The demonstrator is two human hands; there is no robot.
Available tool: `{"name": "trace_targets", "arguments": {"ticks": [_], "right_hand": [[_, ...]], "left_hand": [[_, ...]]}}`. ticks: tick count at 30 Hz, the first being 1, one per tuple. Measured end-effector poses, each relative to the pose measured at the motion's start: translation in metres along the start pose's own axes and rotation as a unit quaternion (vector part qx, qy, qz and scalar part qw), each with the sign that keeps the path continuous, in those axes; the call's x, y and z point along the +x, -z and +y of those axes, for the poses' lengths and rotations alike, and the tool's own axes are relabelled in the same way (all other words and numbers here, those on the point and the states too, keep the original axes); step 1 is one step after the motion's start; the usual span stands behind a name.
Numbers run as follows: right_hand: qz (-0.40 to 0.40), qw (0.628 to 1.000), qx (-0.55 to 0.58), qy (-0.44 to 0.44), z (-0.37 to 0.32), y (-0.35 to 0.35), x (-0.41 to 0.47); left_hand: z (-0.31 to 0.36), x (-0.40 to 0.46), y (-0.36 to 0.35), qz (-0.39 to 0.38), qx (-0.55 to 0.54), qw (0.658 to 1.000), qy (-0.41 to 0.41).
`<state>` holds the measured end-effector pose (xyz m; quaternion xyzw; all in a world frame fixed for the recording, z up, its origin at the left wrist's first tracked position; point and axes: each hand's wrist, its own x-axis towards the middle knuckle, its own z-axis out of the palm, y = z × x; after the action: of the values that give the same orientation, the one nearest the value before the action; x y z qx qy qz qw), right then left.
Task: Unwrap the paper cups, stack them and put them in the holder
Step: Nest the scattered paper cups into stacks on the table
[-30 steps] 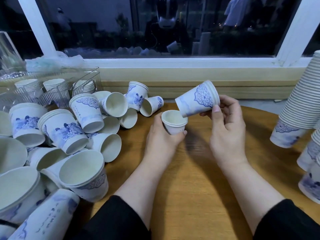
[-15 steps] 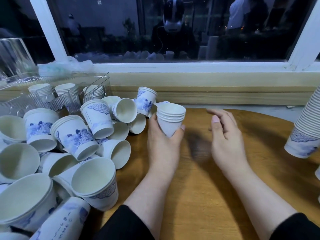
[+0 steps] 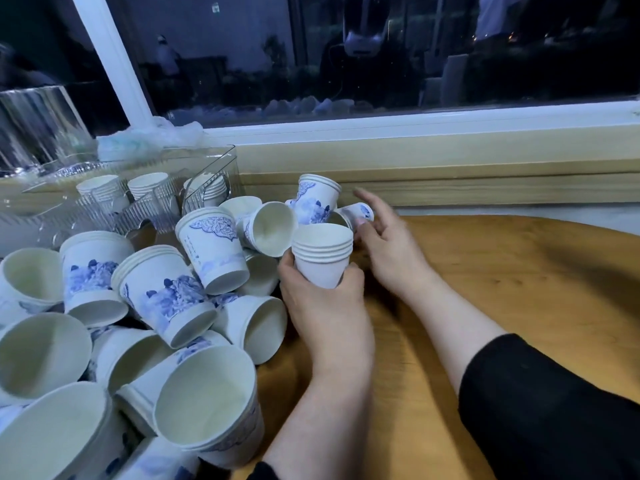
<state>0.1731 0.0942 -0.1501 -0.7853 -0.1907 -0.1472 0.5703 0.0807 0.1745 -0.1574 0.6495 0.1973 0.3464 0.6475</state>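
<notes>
My left hand [image 3: 323, 306] grips a short upright stack of white paper cups [image 3: 322, 258] just above the wooden table [image 3: 519, 278]. My right hand [image 3: 388, 244] reaches past the stack with fingers spread; its thumb and fingers touch a small cup lying on its side [image 3: 360, 212] by the wall. Whether it grips that cup I cannot tell. A large pile of loose blue-patterned cups [image 3: 166, 292] covers the left of the table. The clear plastic holder [image 3: 194, 188] at the back left has several short cup stacks in its slots.
A blue-patterned cup stack [image 3: 317, 199] stands against the wooden ledge [image 3: 450, 181] behind my hands. Crumpled plastic wrap [image 3: 152, 136] lies on the windowsill above the holder. A clear container [image 3: 34, 126] sits at the far left.
The right hand dropped its cup onto the left hand's stack, then reached forward-left to the small cup by the wall. The camera turned left; the tall stacks at right left the view.
</notes>
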Motion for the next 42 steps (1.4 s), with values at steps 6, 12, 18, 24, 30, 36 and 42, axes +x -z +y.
{"name": "trace_targets", "arguments": {"ticks": [6,12,18,24,30,36,42], "right_hand": [[0.000,1.000,0.004,0.006,-0.008,-0.013,0.030],[0.061,0.997,0.040,0.020,-0.011,-0.018,0.032],[0.136,0.978,0.155,-0.012,-0.017,0.004,0.023],[0.214,0.942,0.260,-0.007,-0.028,0.038,0.006],[0.140,0.972,0.181,0.056,-0.047,0.043,-0.008],[-0.022,0.989,0.063,0.131,-0.051,0.037,-0.019],[0.251,0.959,-0.134,0.008,0.009,0.074,-0.002]], "left_hand": [[-0.001,0.001,-0.001,-0.005,0.004,1.000,-0.002],[-0.002,0.003,0.001,-0.012,0.006,1.000,-0.002],[-0.002,0.004,0.002,-0.030,0.016,0.999,-0.016],[-0.004,0.004,0.004,-0.050,0.061,0.996,-0.043],[-0.003,0.004,0.004,-0.070,0.096,0.990,-0.072],[-0.004,0.003,0.003,-0.089,0.087,0.990,-0.063],[-0.001,-0.003,0.004,-0.094,0.067,0.992,-0.040]]}}
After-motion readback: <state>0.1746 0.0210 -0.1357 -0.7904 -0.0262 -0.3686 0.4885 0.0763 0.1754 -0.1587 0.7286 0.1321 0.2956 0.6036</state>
